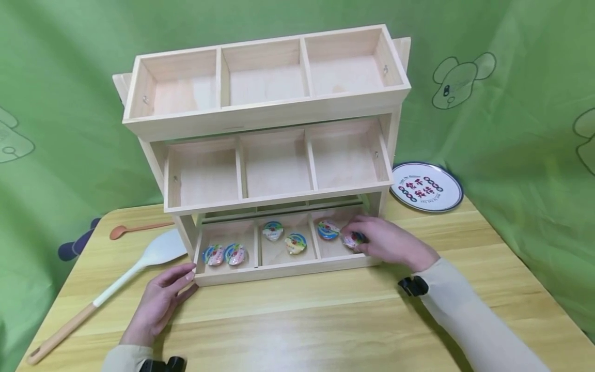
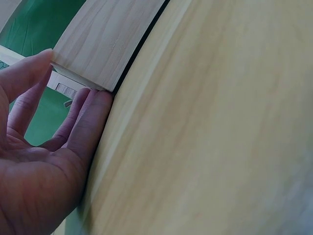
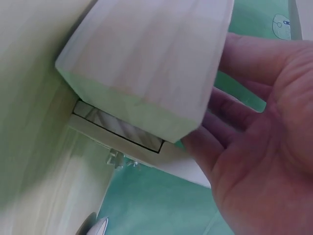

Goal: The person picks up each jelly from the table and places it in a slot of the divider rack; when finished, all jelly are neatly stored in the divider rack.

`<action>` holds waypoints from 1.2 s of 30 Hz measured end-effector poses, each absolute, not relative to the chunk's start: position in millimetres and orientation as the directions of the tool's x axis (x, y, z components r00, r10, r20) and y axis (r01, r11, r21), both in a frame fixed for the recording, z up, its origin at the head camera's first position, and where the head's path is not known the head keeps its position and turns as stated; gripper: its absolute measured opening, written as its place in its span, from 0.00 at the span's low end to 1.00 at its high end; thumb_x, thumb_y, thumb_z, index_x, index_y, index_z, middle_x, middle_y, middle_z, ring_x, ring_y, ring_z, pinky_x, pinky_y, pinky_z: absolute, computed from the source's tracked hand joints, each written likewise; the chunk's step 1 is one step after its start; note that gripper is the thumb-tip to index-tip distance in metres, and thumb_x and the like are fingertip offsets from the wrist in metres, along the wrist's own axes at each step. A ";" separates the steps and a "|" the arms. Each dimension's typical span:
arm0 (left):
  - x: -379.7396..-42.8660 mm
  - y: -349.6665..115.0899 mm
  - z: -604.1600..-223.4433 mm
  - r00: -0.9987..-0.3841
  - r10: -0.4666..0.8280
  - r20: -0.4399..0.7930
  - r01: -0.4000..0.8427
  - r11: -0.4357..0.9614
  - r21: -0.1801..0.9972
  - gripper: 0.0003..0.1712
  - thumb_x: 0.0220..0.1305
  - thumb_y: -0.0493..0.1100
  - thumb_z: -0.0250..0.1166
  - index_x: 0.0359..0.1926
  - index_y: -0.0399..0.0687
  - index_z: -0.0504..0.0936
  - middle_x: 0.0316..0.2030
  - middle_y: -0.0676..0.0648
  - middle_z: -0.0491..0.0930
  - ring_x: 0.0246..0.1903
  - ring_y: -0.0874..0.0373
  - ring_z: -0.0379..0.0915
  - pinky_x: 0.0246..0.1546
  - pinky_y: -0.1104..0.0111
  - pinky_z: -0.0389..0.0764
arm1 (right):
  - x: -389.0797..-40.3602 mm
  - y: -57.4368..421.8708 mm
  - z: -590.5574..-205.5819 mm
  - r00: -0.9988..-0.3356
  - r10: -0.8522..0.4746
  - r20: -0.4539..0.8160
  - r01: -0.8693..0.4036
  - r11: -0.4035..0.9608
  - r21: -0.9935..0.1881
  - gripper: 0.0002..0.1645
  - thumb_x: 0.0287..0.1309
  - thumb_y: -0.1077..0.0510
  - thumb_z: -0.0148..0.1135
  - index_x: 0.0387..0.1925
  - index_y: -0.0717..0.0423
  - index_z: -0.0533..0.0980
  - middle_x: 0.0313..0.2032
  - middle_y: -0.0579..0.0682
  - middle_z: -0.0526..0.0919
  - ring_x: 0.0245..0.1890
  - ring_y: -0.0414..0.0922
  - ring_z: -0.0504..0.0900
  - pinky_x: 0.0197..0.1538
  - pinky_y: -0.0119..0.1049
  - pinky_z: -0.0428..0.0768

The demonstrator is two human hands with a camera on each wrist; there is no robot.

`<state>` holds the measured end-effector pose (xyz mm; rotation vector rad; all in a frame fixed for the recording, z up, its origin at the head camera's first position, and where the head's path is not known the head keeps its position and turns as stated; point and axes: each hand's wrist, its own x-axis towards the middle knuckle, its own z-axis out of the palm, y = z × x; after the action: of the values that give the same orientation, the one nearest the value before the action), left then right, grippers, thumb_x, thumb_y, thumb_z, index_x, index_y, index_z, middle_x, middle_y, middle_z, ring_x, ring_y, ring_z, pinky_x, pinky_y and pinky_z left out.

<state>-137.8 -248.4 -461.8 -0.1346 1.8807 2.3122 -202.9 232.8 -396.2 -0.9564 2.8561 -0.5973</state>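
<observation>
A three-tier wooden rack (image 1: 265, 113) stands on the table, each tier split into three compartments. In the bottom box (image 1: 288, 266), two small jelly cups (image 1: 235, 254) lie in the left compartment, two more (image 1: 295, 243) in the middle, and two in the right. My right hand (image 1: 388, 240) reaches into that right compartment and pinches its outer jelly cup (image 1: 351, 239), partly hidden by the fingers; the other cup (image 1: 328, 230) lies beside it. The thumb and fingertips of my left hand (image 1: 162, 297) touch the bottom box's left front corner (image 2: 98, 73).
A white spatula with a wooden handle (image 1: 62, 333) lies along the table's left side, beside a small brown spoon (image 1: 119, 232). To the right of the rack is a round plate with lettering (image 1: 427, 188). Green cloth (image 1: 511, 155) hangs behind the table.
</observation>
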 end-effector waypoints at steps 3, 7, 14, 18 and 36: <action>-136.1 -249.4 -461.8 -0.984 0.062 -0.168 -0.178 -0.197 0.964 0.14 0.67 0.30 0.60 0.50 0.41 0.84 0.50 0.48 0.78 0.51 0.55 0.77 0.55 0.61 0.79 | -204.0 229.9 -396.7 -0.802 -0.595 0.057 -0.570 0.733 -0.371 0.23 0.49 0.65 0.73 0.50 0.58 0.81 0.48 0.54 0.80 0.48 0.53 0.79 0.53 0.50 0.81; -135.2 -250.3 -461.5 -0.985 0.062 -0.163 -0.172 -0.203 0.964 0.14 0.67 0.30 0.60 0.50 0.41 0.84 0.50 0.48 0.78 0.50 0.55 0.78 0.55 0.61 0.79 | -204.9 227.5 -396.9 -0.810 -0.584 0.049 -0.560 0.747 -0.358 0.24 0.49 0.65 0.73 0.50 0.58 0.80 0.48 0.54 0.80 0.49 0.55 0.79 0.54 0.52 0.80; -135.2 -251.2 -461.7 -0.985 0.067 -0.159 -0.169 -0.207 0.964 0.14 0.67 0.30 0.60 0.51 0.41 0.84 0.50 0.47 0.78 0.50 0.55 0.78 0.55 0.61 0.79 | -202.9 227.5 -394.6 -0.815 -0.577 0.046 -0.548 0.743 -0.384 0.22 0.52 0.65 0.71 0.51 0.60 0.79 0.50 0.56 0.80 0.50 0.56 0.79 0.55 0.53 0.80; -134.8 -251.5 -461.9 -0.984 0.063 -0.165 -0.174 -0.199 0.964 0.13 0.67 0.30 0.60 0.50 0.43 0.84 0.50 0.47 0.78 0.50 0.55 0.78 0.55 0.61 0.79 | -196.4 228.9 -387.7 -0.835 -0.544 0.082 -0.527 0.746 -0.407 0.18 0.59 0.62 0.66 0.52 0.61 0.79 0.50 0.57 0.81 0.51 0.56 0.79 0.56 0.54 0.79; -139.4 -249.9 -449.3 -0.988 0.073 -0.134 -0.132 0.041 0.990 0.19 0.65 0.30 0.63 0.53 0.21 0.73 0.48 0.41 0.74 0.45 0.56 0.79 0.52 0.61 0.81 | -147.4 262.0 -387.5 -0.948 -0.315 0.046 -0.298 0.829 -0.473 0.18 0.68 0.56 0.58 0.55 0.61 0.77 0.52 0.59 0.79 0.53 0.59 0.77 0.56 0.62 0.76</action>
<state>-139.4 -249.9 -449.3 -0.0616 2.1545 2.0781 -147.4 262.0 -387.5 -0.4982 2.9716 -0.7592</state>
